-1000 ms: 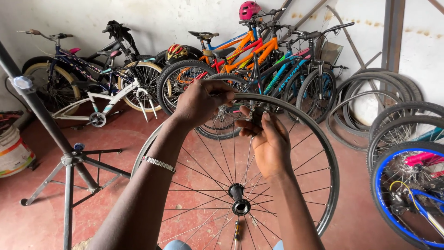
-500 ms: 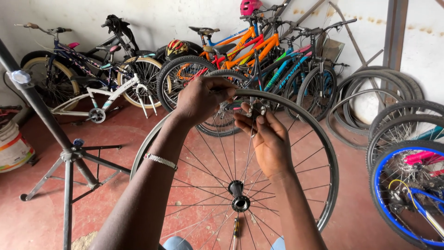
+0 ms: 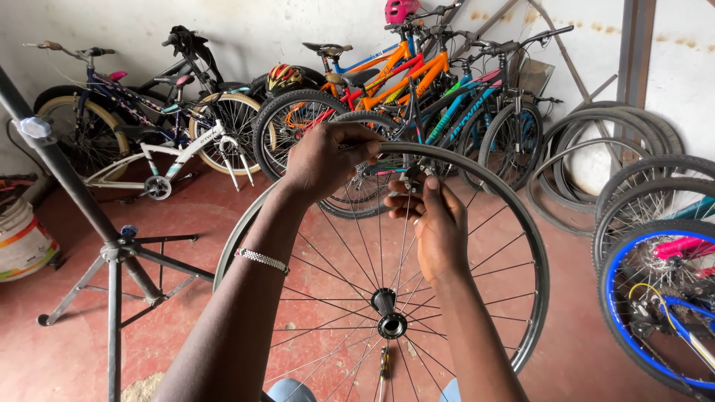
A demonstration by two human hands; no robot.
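Wheel (image 3: 477, 313) upright just in front of the person, hub (image 3: 389, 323) low, spokes fanning up to the rim (image 3: 521, 216). A screwdriver (image 3: 384, 366) shows below the hub, behind the spokes.

Left hand (image 3: 328, 158) on top of the rim, fingers curled down over it, gripping. Beaded bracelet (image 3: 262, 259) on that wrist.

Right hand (image 3: 436, 223) just inside the rim, thumb and forefinger pinched shut on a small metal tool (image 3: 412, 176) set on a spoke right at the rim. Hands close together, not touching.

Against half a second ago: both hands on the same spot of the rim, grip unchanged; view slightly shifted, nothing else moved.

Left: repair stand (image 3: 112, 253) on red floor, dark pole slanting up. White bucket (image 3: 22, 246) with coloured bands at the left edge; contents not visible.

Right: blue-rimmed wheel (image 3: 618, 298), loose tyres (image 3: 640, 149) leaning on the wall.

Far: row of bikes (image 3: 402, 82) against the white wall, orange and blue frames. Red-yellow helmet (image 3: 285, 76) on one, pink helmet (image 3: 401, 10) higher up.
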